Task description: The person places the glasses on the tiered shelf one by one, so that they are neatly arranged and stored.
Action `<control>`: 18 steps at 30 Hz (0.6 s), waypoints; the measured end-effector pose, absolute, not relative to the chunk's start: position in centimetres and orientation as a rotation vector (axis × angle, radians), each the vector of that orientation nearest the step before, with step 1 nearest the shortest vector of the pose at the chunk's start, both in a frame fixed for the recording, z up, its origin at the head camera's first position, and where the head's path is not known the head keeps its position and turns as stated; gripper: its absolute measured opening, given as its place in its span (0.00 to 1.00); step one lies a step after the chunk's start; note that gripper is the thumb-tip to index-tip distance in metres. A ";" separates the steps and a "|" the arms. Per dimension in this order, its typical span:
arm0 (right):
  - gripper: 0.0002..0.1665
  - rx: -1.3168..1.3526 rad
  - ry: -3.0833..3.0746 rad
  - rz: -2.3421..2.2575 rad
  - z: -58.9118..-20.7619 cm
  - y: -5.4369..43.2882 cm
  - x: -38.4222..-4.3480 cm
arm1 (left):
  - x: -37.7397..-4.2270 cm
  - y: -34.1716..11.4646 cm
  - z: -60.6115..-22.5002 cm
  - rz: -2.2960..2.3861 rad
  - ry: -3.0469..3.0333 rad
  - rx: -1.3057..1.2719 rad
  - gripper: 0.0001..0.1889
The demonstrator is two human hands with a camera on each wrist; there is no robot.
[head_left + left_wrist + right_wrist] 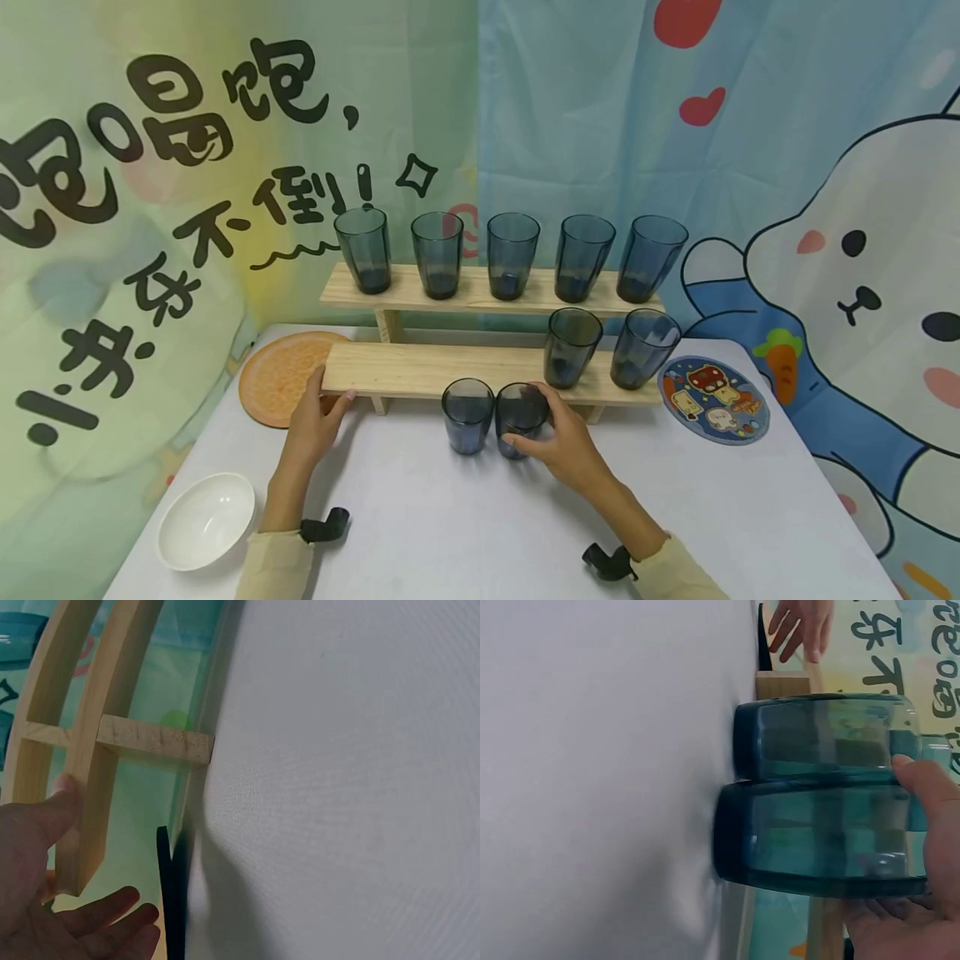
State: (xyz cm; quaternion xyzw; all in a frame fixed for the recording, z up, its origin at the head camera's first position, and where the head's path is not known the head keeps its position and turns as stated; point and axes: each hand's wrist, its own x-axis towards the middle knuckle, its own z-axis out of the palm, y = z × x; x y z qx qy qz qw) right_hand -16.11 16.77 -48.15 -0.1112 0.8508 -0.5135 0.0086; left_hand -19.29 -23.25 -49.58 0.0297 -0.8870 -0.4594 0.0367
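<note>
My left hand (317, 421) is at the left end of the lower board of a two-tier wooden shelf (435, 367). In the left wrist view the thumb presses the board's front edge while the other fingers (112, 915) spread below it. My right hand (564, 446) grips a blue-tinted drinking glass (517, 417) near its rim, thumb in front and fingers behind. This glass stands upright in front of the shelf, close beside a second one (468, 421). The right wrist view shows the held glass (817, 836) with its base at the white tabletop.
Several matching glasses (512, 250) line the upper board (472, 304). Two more, one of them a glass (572, 350), stand at the lower board's right. An orange round mat (277, 379) and white bowl (206, 521) lie left; a patterned round mat (712, 400) lies right.
</note>
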 end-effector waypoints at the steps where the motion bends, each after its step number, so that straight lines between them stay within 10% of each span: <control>1: 0.59 -0.365 2.645 -1.607 -48.0 16.8 -16.1 | -19.3 -23.2 -49.6 -1.410 -2.725 0.096 0.41; 18: 0.59 -0.384 2.663 -1.559 -43.2 17.4 -15.3 | -19.3 -23.2 -49.8 -1.395 -2.721 0.088 0.41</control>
